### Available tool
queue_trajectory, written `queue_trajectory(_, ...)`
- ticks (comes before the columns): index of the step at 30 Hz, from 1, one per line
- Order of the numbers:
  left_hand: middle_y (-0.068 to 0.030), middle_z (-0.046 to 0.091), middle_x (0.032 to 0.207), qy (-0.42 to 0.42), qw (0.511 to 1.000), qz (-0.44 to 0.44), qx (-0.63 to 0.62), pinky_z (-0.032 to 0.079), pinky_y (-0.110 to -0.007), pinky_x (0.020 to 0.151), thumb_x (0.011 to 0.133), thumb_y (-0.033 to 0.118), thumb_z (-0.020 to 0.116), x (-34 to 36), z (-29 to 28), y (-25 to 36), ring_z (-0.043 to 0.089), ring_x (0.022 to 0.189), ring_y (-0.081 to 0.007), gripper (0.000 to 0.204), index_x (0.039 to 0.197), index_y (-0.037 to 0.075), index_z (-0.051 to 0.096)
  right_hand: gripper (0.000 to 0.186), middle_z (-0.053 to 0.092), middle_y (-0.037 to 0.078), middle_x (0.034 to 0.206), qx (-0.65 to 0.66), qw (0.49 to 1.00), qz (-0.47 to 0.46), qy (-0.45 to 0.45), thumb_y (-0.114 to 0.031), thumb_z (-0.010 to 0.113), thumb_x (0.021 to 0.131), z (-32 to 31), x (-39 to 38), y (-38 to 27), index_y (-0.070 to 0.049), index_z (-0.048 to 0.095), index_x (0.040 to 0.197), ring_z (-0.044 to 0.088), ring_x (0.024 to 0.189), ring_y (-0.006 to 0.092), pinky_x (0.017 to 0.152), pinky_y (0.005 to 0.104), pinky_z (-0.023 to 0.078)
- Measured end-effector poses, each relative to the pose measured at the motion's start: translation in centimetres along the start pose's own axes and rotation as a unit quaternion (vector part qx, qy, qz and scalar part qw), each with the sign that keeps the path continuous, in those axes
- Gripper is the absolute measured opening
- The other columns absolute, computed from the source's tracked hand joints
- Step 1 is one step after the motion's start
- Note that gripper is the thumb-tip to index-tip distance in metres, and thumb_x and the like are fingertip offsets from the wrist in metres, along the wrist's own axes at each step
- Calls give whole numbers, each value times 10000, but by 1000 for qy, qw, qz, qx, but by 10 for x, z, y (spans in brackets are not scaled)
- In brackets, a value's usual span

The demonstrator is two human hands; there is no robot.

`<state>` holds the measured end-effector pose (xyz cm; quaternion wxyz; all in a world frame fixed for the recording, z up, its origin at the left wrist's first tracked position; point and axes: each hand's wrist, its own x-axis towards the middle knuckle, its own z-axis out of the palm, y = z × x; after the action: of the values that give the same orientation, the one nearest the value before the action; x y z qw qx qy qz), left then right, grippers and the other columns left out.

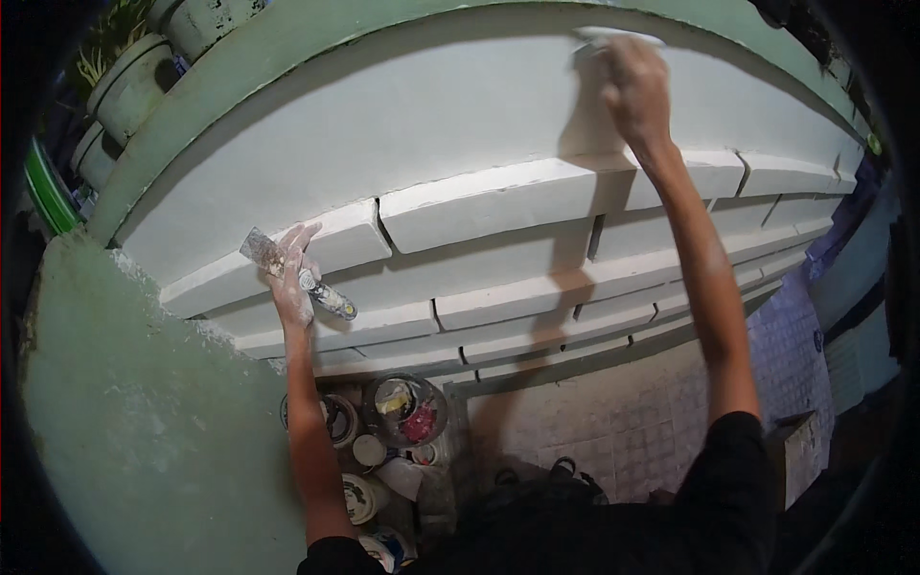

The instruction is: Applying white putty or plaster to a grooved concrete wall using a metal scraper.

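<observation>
My left hand (295,273) is closed around a putty knife and rests at a white ledge of the wall. The putty knife (333,300) has a dark, paint-spattered handle pointing down to the right and a stained metal blade (257,246) toward the upper left. Up at the top right, my right hand (637,84) is closed and slightly blurred against the smooth white wall panel (402,115). A pale, flat thing (623,36) sticks out above its fingers; its kind is unclear. White dust covers both hands.
Below the panel run stepped rows of white brick-like ledges (498,201) with dark gaps. A green wall (144,412) stands at left, a green rim (287,67) above, with pots (134,86) behind. Tubs and a clear round container (436,422) sit below, beside a dusty tiled floor (613,412).
</observation>
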<state>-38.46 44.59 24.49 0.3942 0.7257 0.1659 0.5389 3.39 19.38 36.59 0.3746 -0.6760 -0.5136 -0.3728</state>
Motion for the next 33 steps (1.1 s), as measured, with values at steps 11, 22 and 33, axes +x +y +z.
queue_trajectory(11, -140, 695, 1168, 13, 999, 11, -29, 421, -210, 566, 981, 215, 480, 2, 11, -1, 500, 599, -82, 416, 1240, -78, 620, 381, 649, 110, 1051, 27, 993, -68, 94, -41, 660, 738, 46, 13, -68, -98, 640, 1113, 599, 1022, 321, 956, 464, 441)
queue_trajectory(22, -149, 693, 1175, 16, 997, -9, -69, 420, -207, 580, 975, 178, 502, 0, 0, -5, 494, 620, -92, 409, 1289, -82, 522, 242, 645, 55, 1149, -110, 955, -276, 18, -103, 571, 856, 99, -18, -108, -123, 658, 1081, 575, 1138, 279, 1009, 458, 441)
queue_trajectory(33, -208, 688, 1158, 23, 991, -30, -130, 433, -216, 570, 976, 132, 469, 1, 2, -9, 496, 628, -87, 367, 1270, -84, 516, 304, 631, 48, 1008, 71, 907, -414, -38, -4, 590, 769, 92, 22, -136, -123, 663, 1040, 581, 983, 253, 836, 437, 439)
